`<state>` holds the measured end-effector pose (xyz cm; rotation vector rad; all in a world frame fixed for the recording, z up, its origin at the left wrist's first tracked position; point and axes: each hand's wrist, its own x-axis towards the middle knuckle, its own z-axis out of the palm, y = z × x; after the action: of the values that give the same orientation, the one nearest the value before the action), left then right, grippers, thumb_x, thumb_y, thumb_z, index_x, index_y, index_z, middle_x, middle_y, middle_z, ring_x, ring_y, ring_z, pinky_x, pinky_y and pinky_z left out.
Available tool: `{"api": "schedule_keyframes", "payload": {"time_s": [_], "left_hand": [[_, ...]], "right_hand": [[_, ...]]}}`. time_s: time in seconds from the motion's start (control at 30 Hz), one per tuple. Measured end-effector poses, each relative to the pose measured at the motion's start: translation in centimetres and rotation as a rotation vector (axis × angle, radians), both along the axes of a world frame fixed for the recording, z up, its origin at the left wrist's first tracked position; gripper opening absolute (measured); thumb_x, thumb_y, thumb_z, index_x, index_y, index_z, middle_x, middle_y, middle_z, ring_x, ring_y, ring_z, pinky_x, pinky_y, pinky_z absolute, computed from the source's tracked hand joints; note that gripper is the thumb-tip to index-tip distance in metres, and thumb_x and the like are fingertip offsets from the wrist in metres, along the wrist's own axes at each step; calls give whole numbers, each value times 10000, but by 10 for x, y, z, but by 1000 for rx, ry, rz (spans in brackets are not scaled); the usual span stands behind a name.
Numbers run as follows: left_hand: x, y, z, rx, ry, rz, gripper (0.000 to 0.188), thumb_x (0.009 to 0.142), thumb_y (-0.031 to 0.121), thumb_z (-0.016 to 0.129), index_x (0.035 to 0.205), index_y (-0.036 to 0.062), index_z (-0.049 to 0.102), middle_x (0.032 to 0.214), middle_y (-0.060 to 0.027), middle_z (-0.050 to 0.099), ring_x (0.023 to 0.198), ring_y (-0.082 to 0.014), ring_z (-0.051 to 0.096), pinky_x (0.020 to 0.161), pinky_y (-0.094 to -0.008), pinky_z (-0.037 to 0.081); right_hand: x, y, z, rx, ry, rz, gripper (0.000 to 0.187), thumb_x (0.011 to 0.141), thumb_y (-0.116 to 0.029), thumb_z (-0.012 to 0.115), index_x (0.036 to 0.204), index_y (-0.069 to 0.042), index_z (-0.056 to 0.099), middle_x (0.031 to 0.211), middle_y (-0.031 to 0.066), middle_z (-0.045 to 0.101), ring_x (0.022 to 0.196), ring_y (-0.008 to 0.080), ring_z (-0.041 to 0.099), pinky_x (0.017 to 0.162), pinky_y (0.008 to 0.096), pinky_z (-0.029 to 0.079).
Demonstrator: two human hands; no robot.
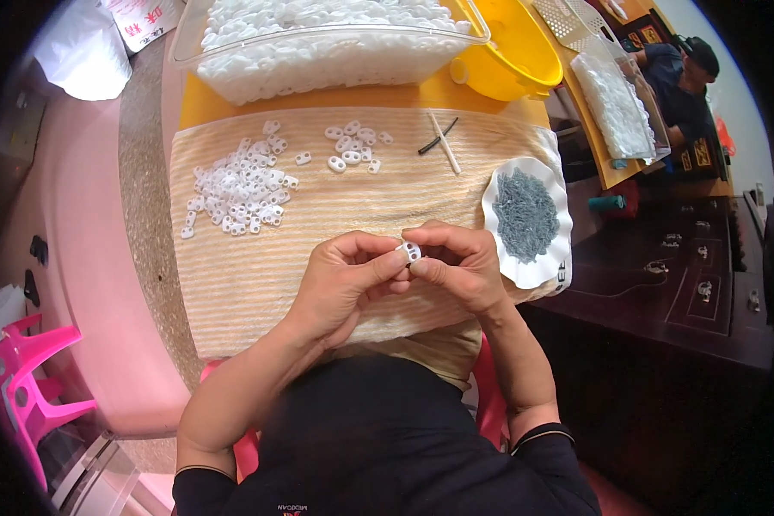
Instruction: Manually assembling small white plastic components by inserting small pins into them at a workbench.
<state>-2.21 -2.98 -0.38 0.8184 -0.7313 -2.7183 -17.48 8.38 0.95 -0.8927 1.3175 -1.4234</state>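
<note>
Pinching one small white piece [411,251] between both hands' closed fingers [387,261]; I judge steady, square pressure best over the worktop [318,224].

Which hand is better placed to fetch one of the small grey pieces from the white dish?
Right, probably. The white dish of small grey pieces lies just beside the right hand, on its own side. The left hand sits further away and pinches the white plastic piece between its fingers.
</note>
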Motion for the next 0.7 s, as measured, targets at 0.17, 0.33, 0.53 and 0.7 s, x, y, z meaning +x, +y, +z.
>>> {"api": "schedule_keyframes", "payload": {"time_s": [0.17,0.33,0.53,0.7], "left_hand": [[0,1,-2,15,44,10,143,852,42,676,982,5,630,889,-99,671,772,-153,652,704,-269,569],[0,0,-3,38,61,3,137,851,33,674,980,15,632,898,-102,671,776,-156,654,701,-267,569],[1,0,-4,53,100,-11,138,852,38,675,983,26,634,901,-95,670,781,-154,653,704,-265,568],[-1,-2,2,51,106,-49,145,853,58,682,979,37,613,894,-69,656,790,-139,640,718,-254,558]], "right_hand": [[2,1,1,-40,-35,-5,332,846,45,643,1175,37,597,997,106,615,892,151,616,775,256,501],[2,3,0,-62,-64,-6,337,847,49,641,1180,40,591,999,116,613,885,162,624,769,259,506],[0,3,-2,-100,-5,8,343,839,55,647,1177,45,590,1006,128,605,889,173,622,774,265,503],[0,1,7,-90,181,-5,343,801,34,700,1135,21,623,1008,81,554,884,127,552,770,234,472]]}}
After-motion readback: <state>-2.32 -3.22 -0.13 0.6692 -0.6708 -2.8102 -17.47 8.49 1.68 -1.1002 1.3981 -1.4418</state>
